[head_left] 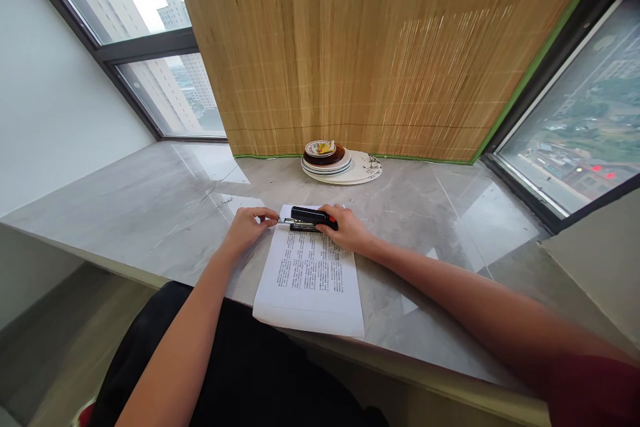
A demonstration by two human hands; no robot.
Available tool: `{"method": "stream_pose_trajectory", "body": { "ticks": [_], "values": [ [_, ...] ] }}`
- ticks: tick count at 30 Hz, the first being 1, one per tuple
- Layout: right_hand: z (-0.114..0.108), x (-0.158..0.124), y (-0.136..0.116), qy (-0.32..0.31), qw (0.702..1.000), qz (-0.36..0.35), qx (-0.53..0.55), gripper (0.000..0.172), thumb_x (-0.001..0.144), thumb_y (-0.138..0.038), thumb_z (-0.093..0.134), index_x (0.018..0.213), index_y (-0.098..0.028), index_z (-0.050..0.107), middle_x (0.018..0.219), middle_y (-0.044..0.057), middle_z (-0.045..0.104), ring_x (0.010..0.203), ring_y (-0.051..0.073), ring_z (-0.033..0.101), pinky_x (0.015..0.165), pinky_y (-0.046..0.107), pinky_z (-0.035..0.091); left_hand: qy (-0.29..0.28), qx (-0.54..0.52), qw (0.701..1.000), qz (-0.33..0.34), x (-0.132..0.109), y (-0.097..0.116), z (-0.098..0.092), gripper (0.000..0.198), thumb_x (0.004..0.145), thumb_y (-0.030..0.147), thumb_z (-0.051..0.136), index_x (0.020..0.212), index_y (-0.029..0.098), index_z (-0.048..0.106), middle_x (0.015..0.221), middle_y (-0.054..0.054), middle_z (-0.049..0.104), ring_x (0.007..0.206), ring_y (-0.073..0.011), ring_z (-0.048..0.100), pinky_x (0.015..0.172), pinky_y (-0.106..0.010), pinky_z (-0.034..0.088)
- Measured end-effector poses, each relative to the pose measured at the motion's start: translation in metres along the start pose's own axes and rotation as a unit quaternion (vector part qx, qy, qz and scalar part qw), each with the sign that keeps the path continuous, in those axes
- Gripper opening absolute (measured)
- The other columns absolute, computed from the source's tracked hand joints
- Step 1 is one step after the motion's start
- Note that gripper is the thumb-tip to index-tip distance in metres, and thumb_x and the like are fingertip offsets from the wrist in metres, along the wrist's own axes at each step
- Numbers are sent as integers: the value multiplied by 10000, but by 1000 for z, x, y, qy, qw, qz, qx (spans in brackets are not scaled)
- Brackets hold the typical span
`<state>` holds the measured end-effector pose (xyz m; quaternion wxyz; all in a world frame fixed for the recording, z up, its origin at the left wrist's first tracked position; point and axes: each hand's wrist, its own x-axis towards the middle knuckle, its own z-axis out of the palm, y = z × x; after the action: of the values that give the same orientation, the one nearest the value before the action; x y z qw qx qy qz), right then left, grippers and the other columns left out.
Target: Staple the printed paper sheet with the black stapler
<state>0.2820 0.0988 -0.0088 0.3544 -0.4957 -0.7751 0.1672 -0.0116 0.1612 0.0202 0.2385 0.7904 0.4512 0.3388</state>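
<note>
A black stapler lies sideways over the top end of some printed paper. Its red-marked end sits in the grip of my right hand, thumb below and fingers above. From the stapler's left end a slim metal part sticks out. My left hand pinches the tip of that metal part between thumb and fingers. Whether staples lie inside is too small to tell. The paper's near edge reaches the front edge of the counter.
The things rest on a grey marble-look counter. Behind them, several stacked plates stand on an oval white platter by a bamboo blind. Windows flank the blind. My legs are below the counter's front edge.
</note>
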Motion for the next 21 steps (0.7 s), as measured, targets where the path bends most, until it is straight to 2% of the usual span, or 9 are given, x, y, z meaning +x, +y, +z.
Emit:
{"method": "stream_pose_trajectory", "body": {
  "ticks": [3,8,12,17,21],
  "values": [
    [0,1,1,3,1000,0,6,200,920,-264,698,1115,-226,675,884,31,655,844,198,591,784,299,425,21,-23,999,-26,0,5,7,184,740,350,824,891,248,846,809,-50,790,711,-214,641,704,-323,464],
    [0,2,2,3,1000,-15,17,225,918,-262,704,1140,-230,685,913,31,693,866,202,600,796,299,430,-20,-126,989,-80,1,15,17,323,725,377,868,992,201,818,913,-105,808,866,-285,742,737,-341,501],
    [0,2,2,1,1000,-3,17,235,925,-292,701,1154,-238,691,910,32,691,855,201,606,794,299,440,43,-128,988,-79,1,12,13,312,695,355,894,946,193,807,951,-115,806,904,-295,749,748,-345,514],
    [0,1,3,2,1000,-6,20,237,921,-287,703,1153,-238,699,923,35,701,858,201,611,804,303,446,-22,-139,984,-106,-1,5,10,320,659,326,911,927,183,813,915,-116,807,875,-299,753,783,-371,541],
    [0,1,3,9,1000,-7,20,257,914,-283,712,1166,-235,700,938,39,711,863,201,614,816,308,450,-74,-175,972,-135,-3,10,15,415,679,353,904,1046,189,802,965,-125,809,908,-311,755,768,-377,563]
  ]
}}
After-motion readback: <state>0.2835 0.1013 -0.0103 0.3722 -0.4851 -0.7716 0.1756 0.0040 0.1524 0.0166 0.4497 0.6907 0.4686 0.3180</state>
